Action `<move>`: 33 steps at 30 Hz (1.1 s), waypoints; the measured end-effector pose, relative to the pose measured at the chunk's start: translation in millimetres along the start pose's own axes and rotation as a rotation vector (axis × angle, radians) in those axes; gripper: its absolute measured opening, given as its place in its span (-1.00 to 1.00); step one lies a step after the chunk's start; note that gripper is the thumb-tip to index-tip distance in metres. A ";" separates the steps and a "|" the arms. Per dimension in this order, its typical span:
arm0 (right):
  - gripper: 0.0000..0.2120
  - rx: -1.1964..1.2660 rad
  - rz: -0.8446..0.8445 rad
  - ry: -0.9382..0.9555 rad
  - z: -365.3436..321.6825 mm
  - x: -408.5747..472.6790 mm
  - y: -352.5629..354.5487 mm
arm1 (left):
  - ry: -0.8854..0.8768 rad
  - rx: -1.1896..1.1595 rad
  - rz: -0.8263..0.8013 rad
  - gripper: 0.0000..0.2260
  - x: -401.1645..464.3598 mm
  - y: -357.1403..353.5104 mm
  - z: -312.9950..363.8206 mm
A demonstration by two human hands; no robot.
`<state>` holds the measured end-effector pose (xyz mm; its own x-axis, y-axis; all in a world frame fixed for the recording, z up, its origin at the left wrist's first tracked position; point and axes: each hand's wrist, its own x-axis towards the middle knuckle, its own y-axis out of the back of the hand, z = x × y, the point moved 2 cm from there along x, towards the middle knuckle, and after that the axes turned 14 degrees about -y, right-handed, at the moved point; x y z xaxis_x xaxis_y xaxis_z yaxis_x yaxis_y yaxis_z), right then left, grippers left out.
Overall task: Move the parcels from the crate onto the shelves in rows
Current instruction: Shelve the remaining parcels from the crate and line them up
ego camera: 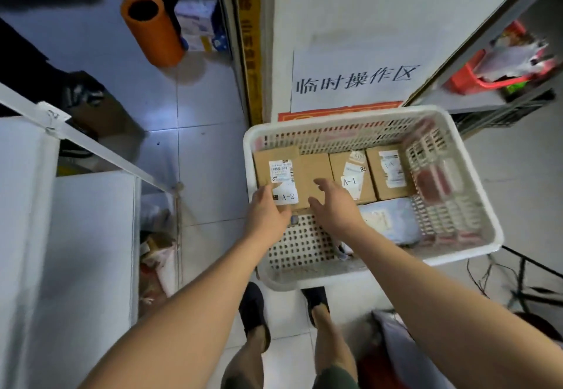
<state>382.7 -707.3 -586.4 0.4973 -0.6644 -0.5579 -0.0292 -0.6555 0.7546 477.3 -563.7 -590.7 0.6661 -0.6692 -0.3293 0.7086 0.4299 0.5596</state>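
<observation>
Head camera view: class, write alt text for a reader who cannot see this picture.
Looking down, a person's left hand and right hand reach for a cardboard parcel labelled A-2 in a white plastic crate. Two smaller boxes sit beside it, by a white shelf.

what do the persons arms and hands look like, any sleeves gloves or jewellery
Both forearms are bare as far as the view shows, with no sleeves in sight. The left hand and right hand wear no gloves. No watch, bracelet or ring shows on either, though the picture is slightly blurred.
</observation>
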 end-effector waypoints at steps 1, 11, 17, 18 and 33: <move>-0.49 -0.002 -0.023 -0.006 2.5 15.8 -8.6 | 0.041 -0.026 0.008 -0.42 10.4 -10.3 -5.6; -0.34 0.202 -0.303 -0.124 15.5 125.5 -69.0 | 0.210 -0.010 0.176 -0.22 79.0 -78.1 -41.4; -0.37 0.322 -0.324 -0.150 22.7 150.3 -82.3 | 0.256 0.002 0.181 -0.20 88.9 -93.0 -46.0; -0.37 0.352 -0.330 -0.156 24.4 151.8 -81.4 | 0.261 -0.013 0.182 -0.21 90.1 -93.8 -47.0; -0.51 0.656 -0.403 -0.108 52.2 92.5 -5.2 | 0.188 -0.283 0.208 -0.39 48.0 -46.2 -4.2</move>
<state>383.6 -784.1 -659.9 0.4918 -0.3389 -0.8021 -0.3878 -0.9100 0.1467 477.5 -613.1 -635.5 0.8147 -0.4391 -0.3788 0.5725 0.7126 0.4055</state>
